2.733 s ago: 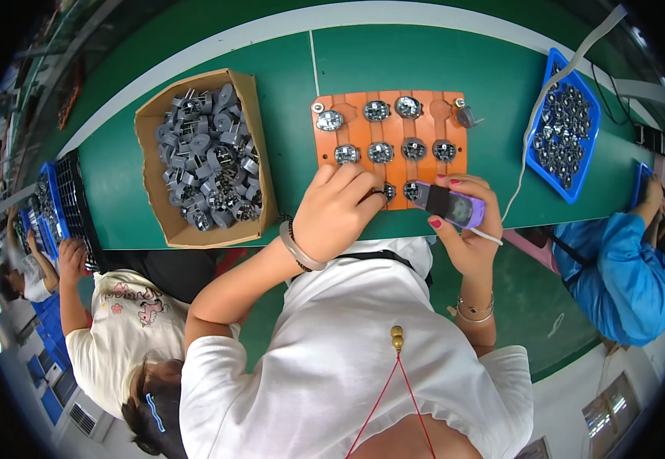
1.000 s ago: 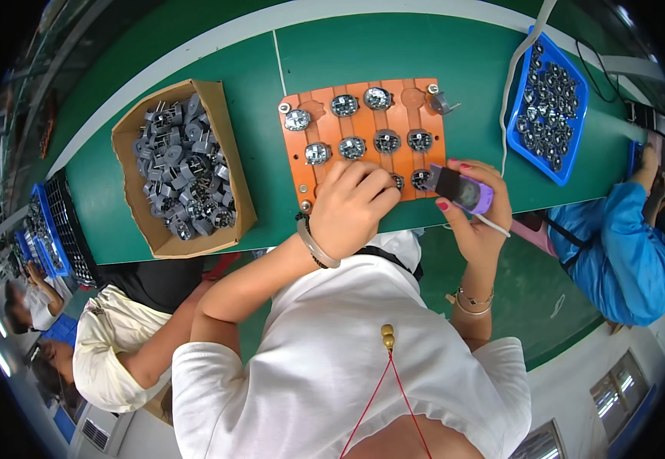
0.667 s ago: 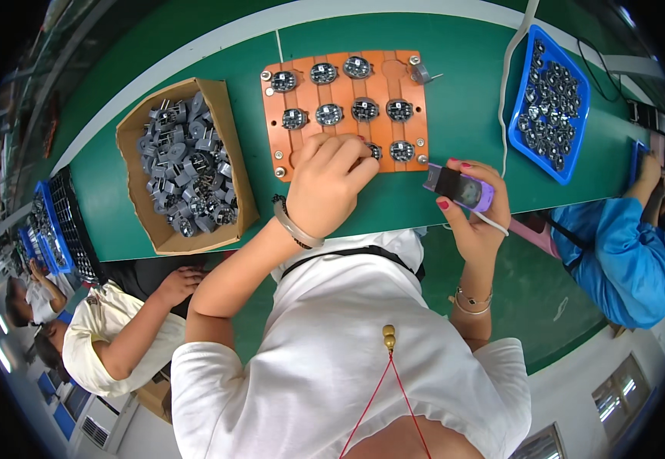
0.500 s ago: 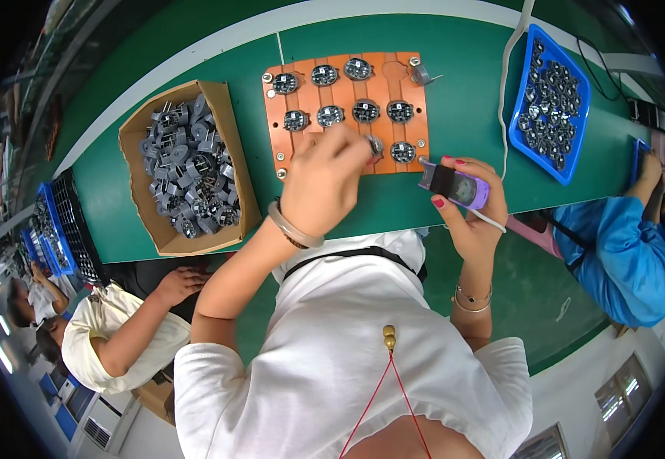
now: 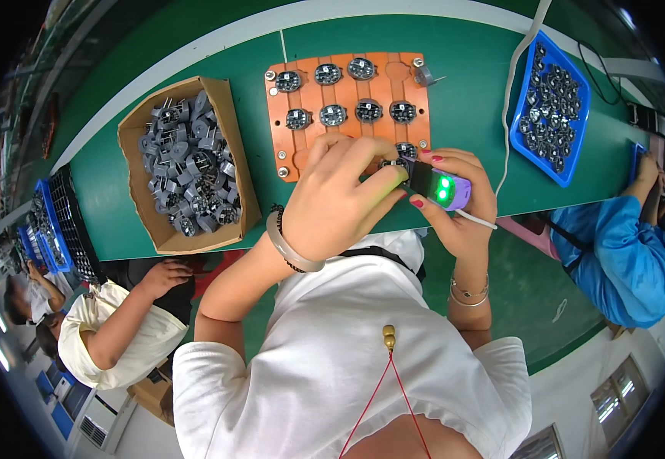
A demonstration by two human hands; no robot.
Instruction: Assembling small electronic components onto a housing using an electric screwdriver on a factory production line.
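Fingers point(image 5: 459, 160) grip a purple device point(image 5: 441, 191), any lettering unreadable.

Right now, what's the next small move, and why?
Probably ease the round part away from the purple device: the left grip holds it at the device's black end, the right grip steadies the device, and its green lights are on.

The tester point(image 5: 448, 189), purple with a black end and two green lights lit, lies in the right hand point(image 5: 466, 205), tilted, its black end toward the left hand point(image 5: 336, 187), its pale cord below the right hand's fingers. A dark round part point(image 5: 393, 163) sits at the left hand's fingertips, right by that black end; whether they touch is unclear. The orange board point(image 5: 384, 92) lies flat beyond the left hand, partly covered by it.
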